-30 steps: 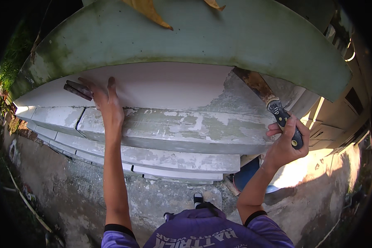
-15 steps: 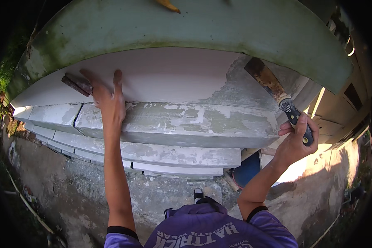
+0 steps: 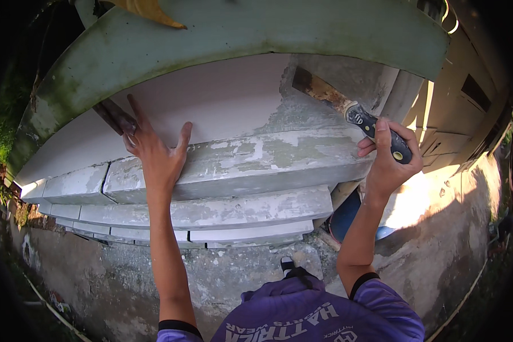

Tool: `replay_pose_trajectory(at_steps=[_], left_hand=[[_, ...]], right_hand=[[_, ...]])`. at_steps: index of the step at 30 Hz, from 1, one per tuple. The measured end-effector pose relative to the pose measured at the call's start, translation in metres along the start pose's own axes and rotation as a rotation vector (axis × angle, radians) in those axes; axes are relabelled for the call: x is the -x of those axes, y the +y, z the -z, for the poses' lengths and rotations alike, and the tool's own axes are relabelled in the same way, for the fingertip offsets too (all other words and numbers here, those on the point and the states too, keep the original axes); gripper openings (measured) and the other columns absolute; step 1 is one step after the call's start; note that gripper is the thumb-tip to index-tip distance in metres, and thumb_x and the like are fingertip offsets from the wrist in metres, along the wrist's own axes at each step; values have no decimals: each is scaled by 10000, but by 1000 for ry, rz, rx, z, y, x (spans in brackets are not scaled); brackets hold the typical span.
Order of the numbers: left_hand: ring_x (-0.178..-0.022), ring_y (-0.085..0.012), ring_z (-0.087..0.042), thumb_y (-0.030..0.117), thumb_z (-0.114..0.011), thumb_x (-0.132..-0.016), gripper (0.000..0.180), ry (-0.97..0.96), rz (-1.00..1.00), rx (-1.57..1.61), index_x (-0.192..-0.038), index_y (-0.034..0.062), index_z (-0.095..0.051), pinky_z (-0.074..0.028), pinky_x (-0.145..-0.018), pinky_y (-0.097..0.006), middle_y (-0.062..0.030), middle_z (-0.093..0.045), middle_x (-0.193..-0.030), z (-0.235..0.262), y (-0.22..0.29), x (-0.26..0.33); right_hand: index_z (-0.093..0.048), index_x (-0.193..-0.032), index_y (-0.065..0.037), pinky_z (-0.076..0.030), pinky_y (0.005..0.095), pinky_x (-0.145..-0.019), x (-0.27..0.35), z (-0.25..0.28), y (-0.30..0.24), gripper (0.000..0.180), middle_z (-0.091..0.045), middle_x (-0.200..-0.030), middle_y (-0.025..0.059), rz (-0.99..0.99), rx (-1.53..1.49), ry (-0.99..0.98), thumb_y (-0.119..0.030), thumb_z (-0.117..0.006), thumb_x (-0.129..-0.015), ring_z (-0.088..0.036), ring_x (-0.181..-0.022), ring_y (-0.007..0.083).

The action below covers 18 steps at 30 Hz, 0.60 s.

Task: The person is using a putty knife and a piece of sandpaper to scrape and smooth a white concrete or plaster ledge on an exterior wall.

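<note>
My right hand [image 3: 392,151] grips the black handle of a putty knife [image 3: 330,96]. The knife's stained, rusty blade points up and left, over a rough grey patch [image 3: 313,111] beside a smooth white surface [image 3: 228,91]. On the left, my left hand [image 3: 157,151] has its thumb and one finger spread toward that white surface. Its other fingers are bent against a dark, flat, straight-edged piece [image 3: 117,117], whose exact kind I cannot make out. Part of that piece is hidden behind the fingers.
A mossy green curved slab [image 3: 222,40] overhangs the far side, with a yellowish leaf [image 3: 151,11] above it. Nearer, stepped ledges [image 3: 239,165] carry patchy white coating. A blue container [image 3: 347,216] stands below right on the concrete ground [image 3: 222,268].
The putty knife and my right hand have shifted left and slightly up in view. My left thumb has spread farther from the fingers. The whole view has also shifted a little.
</note>
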State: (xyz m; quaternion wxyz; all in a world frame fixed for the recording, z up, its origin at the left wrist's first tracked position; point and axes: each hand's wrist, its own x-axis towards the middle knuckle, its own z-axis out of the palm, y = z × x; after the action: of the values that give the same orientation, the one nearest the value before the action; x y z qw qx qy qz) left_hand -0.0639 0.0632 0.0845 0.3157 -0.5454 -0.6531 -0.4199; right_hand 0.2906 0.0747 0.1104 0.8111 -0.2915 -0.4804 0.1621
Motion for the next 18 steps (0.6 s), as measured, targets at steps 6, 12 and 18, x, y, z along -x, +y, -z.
replay_pose_trajectory(at_steps=[6,12,18], left_hand=[[-1513,-370,-230,403,-728,-878,948,-59,-199,147,-1622,129,-208,-95,-1240,-477,-125,-239,-1676,10,6,0],[-1480,-347,-313,312,-709,-888,785,-68,-226,137,-1572,151,-360,-139,-1230,-469,-118,-390,-1608,16,9,0],[-1471,-341,-339,331,-698,-897,769,-49,-246,117,-1571,173,-364,-148,-1224,-465,-111,-425,-1586,16,3,1]], right_hand=[[-669,-957,71,-538,253,-470,7,-20,11,133,-710,-772,153,85,-142,21,-13,-753,-898,-665,-549,156],[-670,-975,66,-529,253,-460,6,6,-3,172,-709,-762,148,89,-81,111,-47,-773,-896,-662,-548,146],[-666,-949,56,-481,244,-418,7,-16,-1,200,-690,-733,139,43,-88,53,-108,-773,-912,-645,-519,159]])
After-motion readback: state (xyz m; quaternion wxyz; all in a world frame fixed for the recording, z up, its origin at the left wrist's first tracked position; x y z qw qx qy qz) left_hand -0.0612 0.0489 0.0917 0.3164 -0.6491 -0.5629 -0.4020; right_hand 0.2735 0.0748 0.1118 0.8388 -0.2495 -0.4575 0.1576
